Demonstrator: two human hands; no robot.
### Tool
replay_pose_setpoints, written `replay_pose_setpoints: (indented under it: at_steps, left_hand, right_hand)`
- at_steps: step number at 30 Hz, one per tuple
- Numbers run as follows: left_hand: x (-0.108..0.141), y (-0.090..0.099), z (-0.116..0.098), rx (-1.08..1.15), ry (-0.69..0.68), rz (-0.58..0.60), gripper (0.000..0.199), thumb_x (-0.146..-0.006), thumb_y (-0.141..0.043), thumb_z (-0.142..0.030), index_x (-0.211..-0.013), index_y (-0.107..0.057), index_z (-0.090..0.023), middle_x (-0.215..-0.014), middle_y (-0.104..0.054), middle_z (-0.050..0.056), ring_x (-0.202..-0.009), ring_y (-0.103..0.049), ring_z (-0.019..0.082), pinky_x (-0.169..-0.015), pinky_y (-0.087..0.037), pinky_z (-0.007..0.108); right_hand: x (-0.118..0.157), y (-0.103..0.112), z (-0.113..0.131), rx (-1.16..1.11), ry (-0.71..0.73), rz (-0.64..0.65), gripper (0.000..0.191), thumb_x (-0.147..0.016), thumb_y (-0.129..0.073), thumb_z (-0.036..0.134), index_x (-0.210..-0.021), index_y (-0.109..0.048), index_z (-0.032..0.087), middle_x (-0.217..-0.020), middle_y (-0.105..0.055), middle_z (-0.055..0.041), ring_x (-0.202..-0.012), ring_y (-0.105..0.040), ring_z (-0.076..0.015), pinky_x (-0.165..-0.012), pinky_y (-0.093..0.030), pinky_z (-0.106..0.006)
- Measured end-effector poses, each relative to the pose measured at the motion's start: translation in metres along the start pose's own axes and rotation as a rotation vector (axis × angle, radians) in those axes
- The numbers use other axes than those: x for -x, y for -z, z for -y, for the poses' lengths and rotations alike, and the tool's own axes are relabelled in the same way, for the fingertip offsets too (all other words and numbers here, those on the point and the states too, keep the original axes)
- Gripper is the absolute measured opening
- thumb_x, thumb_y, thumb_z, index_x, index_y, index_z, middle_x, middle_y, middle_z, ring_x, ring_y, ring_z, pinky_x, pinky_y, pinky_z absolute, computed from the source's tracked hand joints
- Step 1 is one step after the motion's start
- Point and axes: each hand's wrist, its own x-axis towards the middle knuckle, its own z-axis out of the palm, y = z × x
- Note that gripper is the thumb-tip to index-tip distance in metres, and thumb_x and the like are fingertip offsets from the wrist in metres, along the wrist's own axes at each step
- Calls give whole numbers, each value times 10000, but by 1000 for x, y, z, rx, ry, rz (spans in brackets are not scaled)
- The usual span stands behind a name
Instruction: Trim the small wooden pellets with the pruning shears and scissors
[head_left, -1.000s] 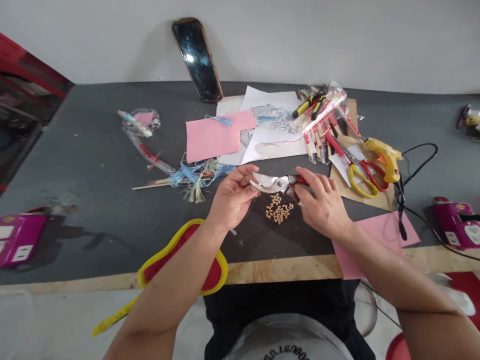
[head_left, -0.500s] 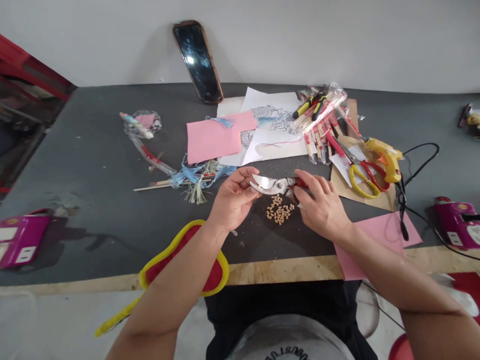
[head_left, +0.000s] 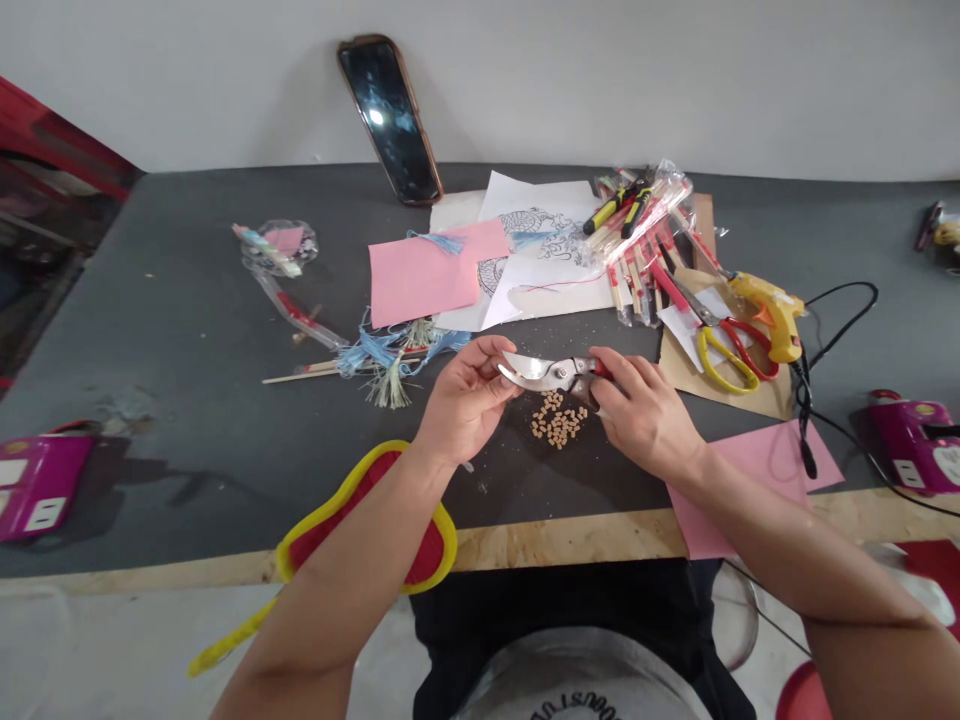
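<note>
My right hand (head_left: 649,415) is closed round the red handles of a pair of pruning shears (head_left: 559,374). The curved metal blades point left and are apart at the tips. At those tips, the thumb and fingers of my left hand (head_left: 469,395) are pinched together; whatever they hold is too small to make out. Below the shears lies a little heap of short tan cut pieces (head_left: 559,422) on the dark tabletop. A red pad with a fuzzy yellow rim (head_left: 367,500) sits partly under my left forearm.
Blue and cream tassels (head_left: 390,355) with thin sticks lie left of my hands. Behind are pink paper (head_left: 427,272), printed sheets (head_left: 555,240) and a leaning phone (head_left: 391,120). On the right are bagged sticks (head_left: 637,250), scissors (head_left: 731,340), a yellow glue gun (head_left: 776,315) and its cable.
Both hands and the pruning shears stay in nearly the same place. The whole view has shifted very slightly.
</note>
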Motion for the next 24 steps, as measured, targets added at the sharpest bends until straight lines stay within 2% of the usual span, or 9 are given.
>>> replay_pose_setpoints:
  at_steps: [10, 16, 24]
  left_hand:
    - [1, -3, -1, 49, 1, 3, 340, -622, -947, -151, -904, -760, -173, -682, -690, -20, -614, -615, 78, -592, -509, 160]
    - [1, -2, -1, 37, -27, 18, 333, -626, -948, -164, -899, -757, -177, -679, -701, -19, -614, -629, 82, -606, -524, 164]
    - [2, -1, -1, -7, -59, 19, 345, -635, -945, -198, -905, -732, -187, -702, -696, -20, -605, -626, 95, -594, -524, 193]
  right_hand:
    - [-2, 2, 0, 39, -10, -15, 194, -940, -519, 90, -985, -671, 201, -1236, -663, -116, -944, -564, -220, -802, -448, -346]
    - [-3, -2, 0, 63, -8, -54, 192, -942, -558, 124, -1069, -669, 216, -1425, -587, -133, -1167, -531, -278, -902, -419, -417]
    - [-2, -1, 8, 105, -48, -60, 164, -945, -556, 148, -1071, -626, 224, -1531, -499, -166, -1275, -513, -328, -1049, -391, -554]
